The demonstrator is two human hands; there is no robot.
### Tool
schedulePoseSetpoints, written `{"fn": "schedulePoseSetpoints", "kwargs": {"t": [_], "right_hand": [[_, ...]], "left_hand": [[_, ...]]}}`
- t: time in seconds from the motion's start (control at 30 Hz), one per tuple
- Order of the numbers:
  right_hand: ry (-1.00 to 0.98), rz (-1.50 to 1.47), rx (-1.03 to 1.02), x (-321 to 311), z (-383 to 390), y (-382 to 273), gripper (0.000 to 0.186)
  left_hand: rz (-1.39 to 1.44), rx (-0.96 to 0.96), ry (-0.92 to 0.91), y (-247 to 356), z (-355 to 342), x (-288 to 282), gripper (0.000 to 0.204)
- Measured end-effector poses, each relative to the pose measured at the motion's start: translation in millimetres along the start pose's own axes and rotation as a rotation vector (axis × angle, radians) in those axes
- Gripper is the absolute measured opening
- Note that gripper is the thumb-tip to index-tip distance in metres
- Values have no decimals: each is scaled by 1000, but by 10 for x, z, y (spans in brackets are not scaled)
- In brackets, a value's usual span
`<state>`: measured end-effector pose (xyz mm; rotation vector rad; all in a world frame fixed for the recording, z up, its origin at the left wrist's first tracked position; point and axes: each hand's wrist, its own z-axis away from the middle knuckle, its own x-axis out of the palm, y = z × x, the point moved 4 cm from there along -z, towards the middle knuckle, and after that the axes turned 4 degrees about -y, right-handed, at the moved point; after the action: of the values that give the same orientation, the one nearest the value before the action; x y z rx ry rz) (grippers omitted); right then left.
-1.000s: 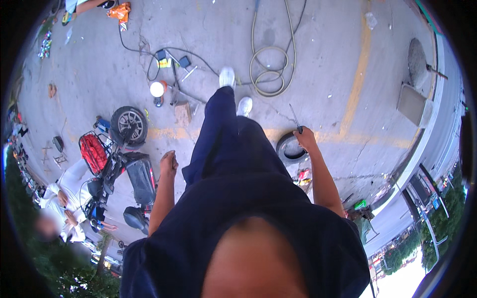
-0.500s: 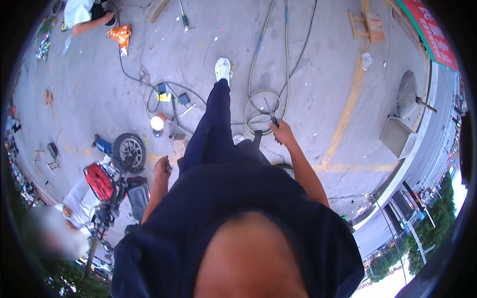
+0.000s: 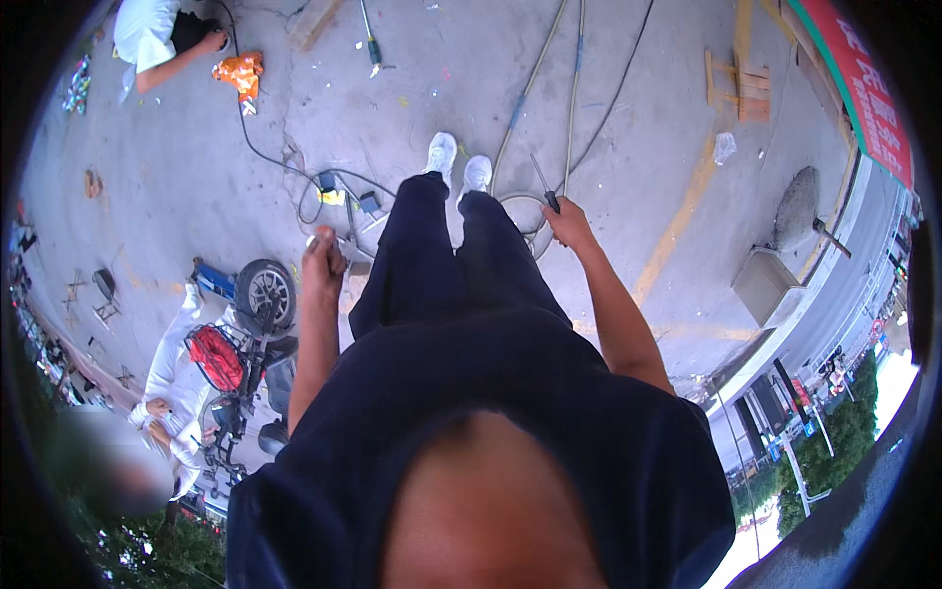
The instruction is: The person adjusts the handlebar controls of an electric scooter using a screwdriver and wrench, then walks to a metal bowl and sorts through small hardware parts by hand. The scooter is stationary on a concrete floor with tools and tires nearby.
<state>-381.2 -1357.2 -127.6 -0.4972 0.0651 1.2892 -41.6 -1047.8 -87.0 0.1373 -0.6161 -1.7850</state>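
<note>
My right hand (image 3: 569,224) is closed on the dark handle of a long, thin metal tool (image 3: 551,201), which looks like a screwdriver, held out above the coiled hose (image 3: 523,199). At left of my legs, my left hand (image 3: 324,257) has its fingers curled; whether it holds anything I cannot make out. My white shoes (image 3: 476,175) are on the concrete. Beyond that hand, black cables (image 3: 294,163) lie around small dark objects (image 3: 369,202).
A scooter (image 3: 226,378) with a red bag, a loose-looking wheel (image 3: 267,294) and a person in white (image 3: 162,412) are at left. A co-worker (image 3: 172,49) crouches near an orange bag (image 3: 238,74). Wooden pieces (image 3: 752,93), a grey box (image 3: 760,285) and a curb are at right.
My legs have stepped and now both shoes show side by side. My left hand has risen forward; my right hand, still gripping the tool, has moved forward too. The surroundings have shifted in view.
</note>
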Motion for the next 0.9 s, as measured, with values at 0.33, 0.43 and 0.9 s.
{"fn": "schedulePoseSetpoints", "kwargs": {"t": [0.33, 0.43, 0.9], "right_hand": [[16, 130, -49, -377, -594, -296, 46], [14, 47, 85, -518, -503, -675, 42], [195, -570, -150, -1743, -1307, -3781, 22]], "left_hand": [[227, -56, 325, 422, -525, -1175, 8], [259, -11, 260, 900, -737, -971, 5], [529, -110, -47, 2096, -2340, 643, 8]]}}
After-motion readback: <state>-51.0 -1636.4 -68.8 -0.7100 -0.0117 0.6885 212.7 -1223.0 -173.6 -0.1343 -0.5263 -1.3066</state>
